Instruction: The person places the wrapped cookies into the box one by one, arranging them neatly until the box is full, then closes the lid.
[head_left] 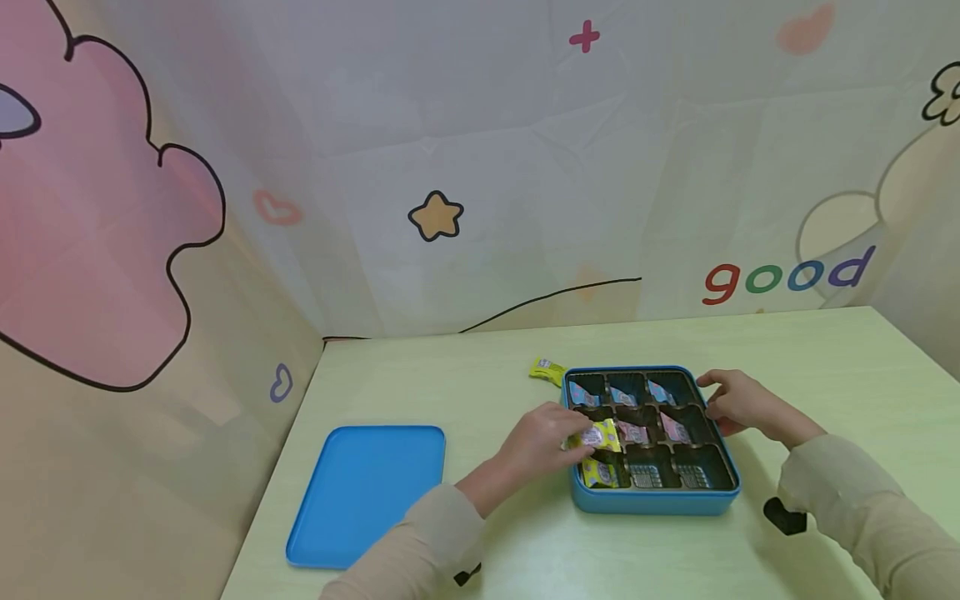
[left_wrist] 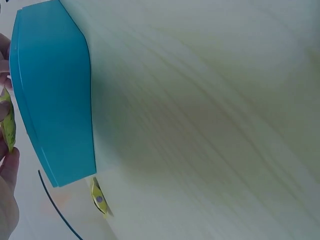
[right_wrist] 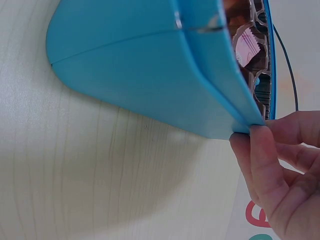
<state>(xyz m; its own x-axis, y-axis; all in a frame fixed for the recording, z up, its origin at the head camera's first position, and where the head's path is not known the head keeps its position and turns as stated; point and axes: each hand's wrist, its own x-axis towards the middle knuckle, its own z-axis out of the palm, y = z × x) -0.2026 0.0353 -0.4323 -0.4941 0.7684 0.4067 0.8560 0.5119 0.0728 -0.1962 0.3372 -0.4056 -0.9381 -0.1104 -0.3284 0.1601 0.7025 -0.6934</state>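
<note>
My left hand (head_left: 542,446) holds a yellow-wrapped candy (head_left: 602,435) over the left compartment of the box's middle row. In the left wrist view, thumb and fingers pinch that candy (left_wrist: 9,127) beside the blue wall. The blue box (head_left: 656,502) has a dark divided tray inside. Blue-wrapped candies (head_left: 623,396) lie in the back row, and pink-wrapped ones (head_left: 675,428) in the middle row. Another yellow candy (head_left: 599,473) sits in the front-left compartment. At the far right corner, my right hand (head_left: 757,410) grips the box's rim, thumb and fingertips on its edge in the right wrist view.
One more yellow-wrapped candy (head_left: 547,370) lies on the table just behind the box's back-left corner. A flat blue lid (head_left: 375,492) rests to the left on the light wooden table (head_left: 510,533). A printed cloth (head_left: 510,167) stands behind the table.
</note>
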